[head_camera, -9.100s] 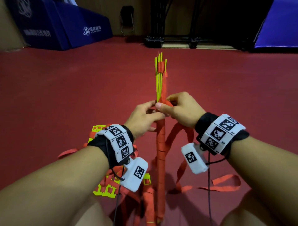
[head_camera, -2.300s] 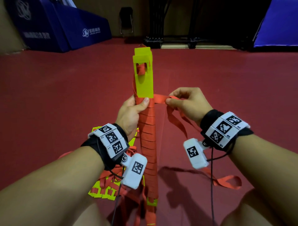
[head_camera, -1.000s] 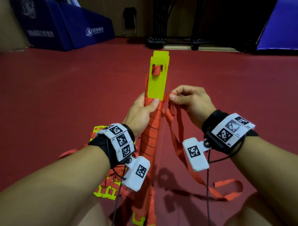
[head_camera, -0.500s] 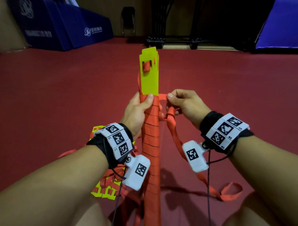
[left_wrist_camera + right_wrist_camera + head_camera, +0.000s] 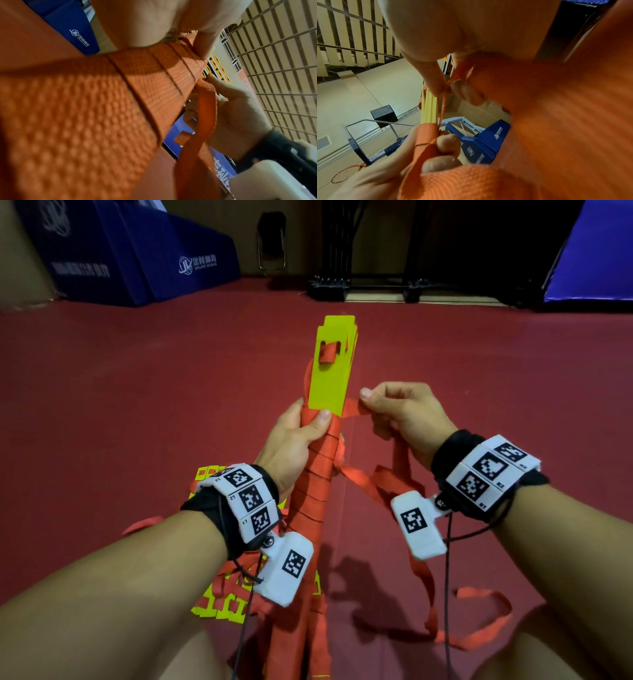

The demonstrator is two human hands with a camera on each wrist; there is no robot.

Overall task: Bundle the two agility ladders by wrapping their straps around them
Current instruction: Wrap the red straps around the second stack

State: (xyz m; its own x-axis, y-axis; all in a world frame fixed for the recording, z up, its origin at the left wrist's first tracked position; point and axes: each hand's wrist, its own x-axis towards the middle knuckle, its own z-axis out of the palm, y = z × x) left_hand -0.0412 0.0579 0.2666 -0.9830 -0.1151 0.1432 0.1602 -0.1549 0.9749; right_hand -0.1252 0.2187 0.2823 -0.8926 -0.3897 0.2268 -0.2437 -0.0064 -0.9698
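The wrapped ladder bundle [image 5: 317, 474] stands nearly upright over the red floor [image 5: 137, 405], its lower length bound in close turns of orange webbing and its yellow rungs [image 5: 334, 371] sticking out bare above the wrapping. The left hand [image 5: 294, 440] has its grip clamped round the bundle just below the yellow rungs, thumb [image 5: 322, 417] pressed flat on the topmost turn of webbing. Just to the right of the bundle, the right hand [image 5: 407, 416] pinches the loose strap [image 5: 352, 409] between thumb and forefinger, so its grip is closed on the strap; a short flat run of strap leads from that pinch straight to the bundle's top turn. From the right hand the rest of the strap hangs down and trails across the floor right of the bundle (ending in a loop [image 5: 486, 611]). The second ladder [image 5: 219, 601] lies in a loose heap of yellow rungs and orange webbing on the floor, left of the bundle's foot and under the left forearm. Blue mats [image 5: 137, 261] sit at the far wall, well beyond the bundle.
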